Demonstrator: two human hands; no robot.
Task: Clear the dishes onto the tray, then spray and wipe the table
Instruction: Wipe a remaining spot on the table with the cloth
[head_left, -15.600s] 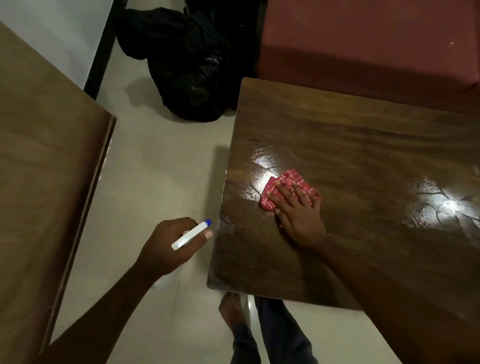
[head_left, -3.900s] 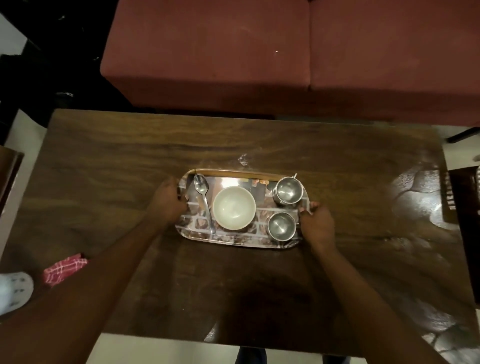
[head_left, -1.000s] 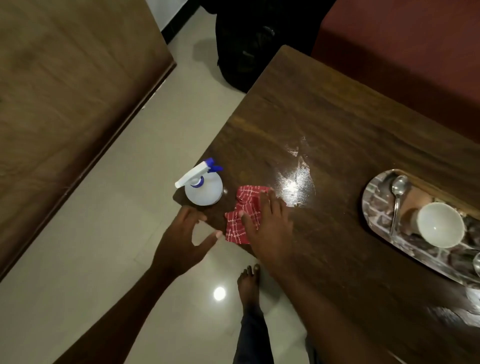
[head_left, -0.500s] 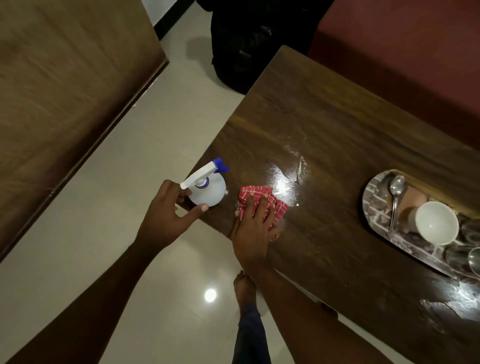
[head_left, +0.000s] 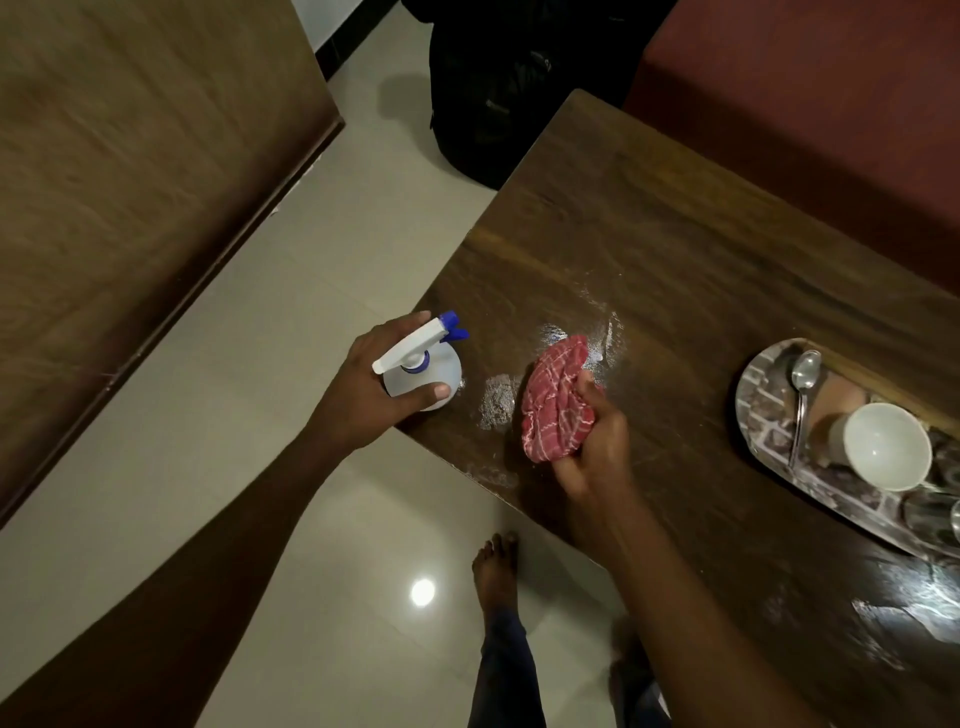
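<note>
My left hand (head_left: 371, 387) is wrapped around a white spray bottle (head_left: 425, 370) with a blue nozzle, at the near left corner of the dark wooden table (head_left: 675, 270). My right hand (head_left: 592, 447) grips a bunched red checked cloth (head_left: 553, 400), lifted a little above the wet, shiny patch of the table. At the right edge lies a patterned tray (head_left: 763, 410) holding a spoon (head_left: 802, 395), a white bowl (head_left: 885, 447) and steel cups partly cut off by the frame.
A maroon sofa (head_left: 810, 93) runs behind the table. A black bag (head_left: 493, 88) lies on the tiled floor beyond the table's left end. A second wooden surface (head_left: 130, 182) stands at the left. My bare foot (head_left: 496, 566) is beside the table's near edge.
My left hand has closed around the spray bottle. My right hand has gathered the flat cloth into a bunch and raised it off the table.
</note>
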